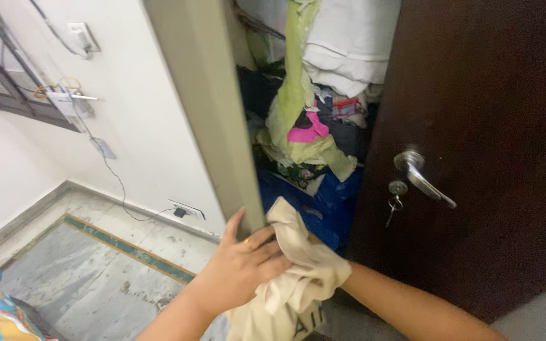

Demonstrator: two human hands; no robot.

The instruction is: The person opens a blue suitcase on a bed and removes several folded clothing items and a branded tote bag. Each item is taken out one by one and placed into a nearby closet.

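My left hand [238, 268], ring on one finger, is closed over a cream cloth [295, 271], thumb raised against the edge of the pale cupboard door [206, 107]. My right hand is buried under the same cloth; I cannot tell how it grips, only the forearm shows. Cloth: soft, crumpled, off-white, dark lettering near its lower fold, bunched at the cupboard opening. Beyond: shelves crammed with clothes, a light green garment [295, 95] hanging down, a pink piece [308, 131], white folded linen [349, 44], blue fabric [323, 202] below. Right: dark brown door [494, 126], metal lever handle [419, 175], key [395, 201] hanging in the lock.
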